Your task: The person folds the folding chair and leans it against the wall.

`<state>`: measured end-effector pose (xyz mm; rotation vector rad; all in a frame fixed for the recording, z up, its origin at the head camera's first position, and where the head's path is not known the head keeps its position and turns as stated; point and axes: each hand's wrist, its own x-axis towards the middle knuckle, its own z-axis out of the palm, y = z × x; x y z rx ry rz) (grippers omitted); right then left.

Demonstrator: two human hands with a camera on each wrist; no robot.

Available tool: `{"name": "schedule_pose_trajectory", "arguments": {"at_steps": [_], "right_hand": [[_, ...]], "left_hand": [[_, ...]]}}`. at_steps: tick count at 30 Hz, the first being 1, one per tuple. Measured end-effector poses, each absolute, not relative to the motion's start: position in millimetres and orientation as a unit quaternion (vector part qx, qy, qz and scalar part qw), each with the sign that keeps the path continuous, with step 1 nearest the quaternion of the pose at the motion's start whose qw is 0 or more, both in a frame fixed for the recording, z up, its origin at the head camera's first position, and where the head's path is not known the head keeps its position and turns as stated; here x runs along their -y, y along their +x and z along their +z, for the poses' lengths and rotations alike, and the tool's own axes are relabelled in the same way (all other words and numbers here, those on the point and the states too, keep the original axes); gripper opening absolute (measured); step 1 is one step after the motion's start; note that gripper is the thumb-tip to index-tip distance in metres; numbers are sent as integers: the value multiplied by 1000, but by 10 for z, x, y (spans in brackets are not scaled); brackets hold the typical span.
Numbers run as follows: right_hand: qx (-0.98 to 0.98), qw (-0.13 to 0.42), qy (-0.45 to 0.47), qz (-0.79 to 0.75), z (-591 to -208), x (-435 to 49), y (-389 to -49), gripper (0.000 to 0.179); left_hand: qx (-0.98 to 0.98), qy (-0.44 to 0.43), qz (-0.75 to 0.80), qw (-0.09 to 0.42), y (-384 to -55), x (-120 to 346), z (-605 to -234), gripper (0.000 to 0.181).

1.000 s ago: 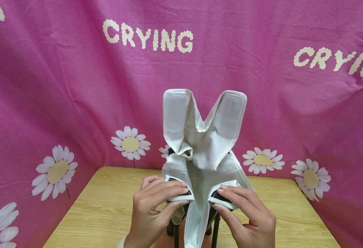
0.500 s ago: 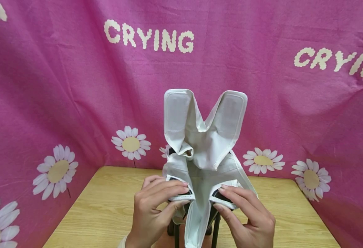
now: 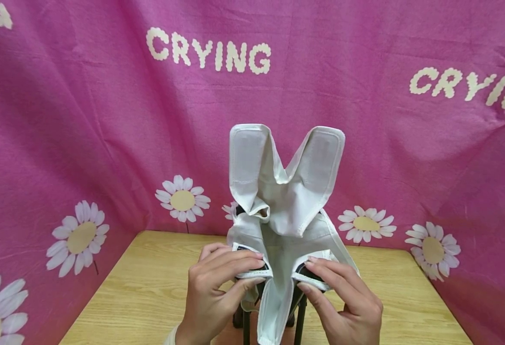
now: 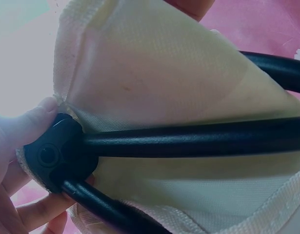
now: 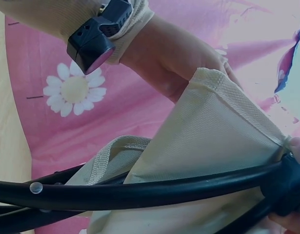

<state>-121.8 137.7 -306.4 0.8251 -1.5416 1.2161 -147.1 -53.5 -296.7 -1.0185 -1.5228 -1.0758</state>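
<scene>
A cream-white fabric seat (image 3: 287, 211) hangs over a black tube frame (image 4: 203, 139), like a small folding chair or stool. In the head view its back part rises in two rounded flaps with a V-shaped dip between. My left hand (image 3: 218, 287) pinches the near left corner, fingers on top and thumb beneath. There the left wrist view shows a black plastic joint (image 4: 62, 153) between fingers and thumb, against the cloth. My right hand (image 3: 347, 297) pinches the near right corner the same way, over another black joint (image 5: 284, 187). Between them a narrow strip of cloth droops toward me.
The frame's thin black legs stand on a wood-grain table (image 3: 140, 282). Behind and on both sides hangs a pink curtain (image 3: 343, 167) with daisies and lettering. A black camera (image 5: 93, 46) is strapped to a wrist in the right wrist view.
Both hands keep their pinch on the two corners. The whole head view has shifted by only a few pixels; the cloth and frame look the same.
</scene>
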Motion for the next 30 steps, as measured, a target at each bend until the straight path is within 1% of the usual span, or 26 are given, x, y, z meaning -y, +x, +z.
{"name": "schedule_pose_trajectory", "arguments": {"at_steps": [13, 30], "right_hand": [[625, 482, 344, 508, -3178, -1419, -1292, 34], [639, 486, 333, 494, -3196, -1378, -1321, 36]], "left_hand": [[624, -419, -441, 490, -1485, 530, -2963, 20], [630, -414, -444, 485, -1513, 530, -3008, 21]]}}
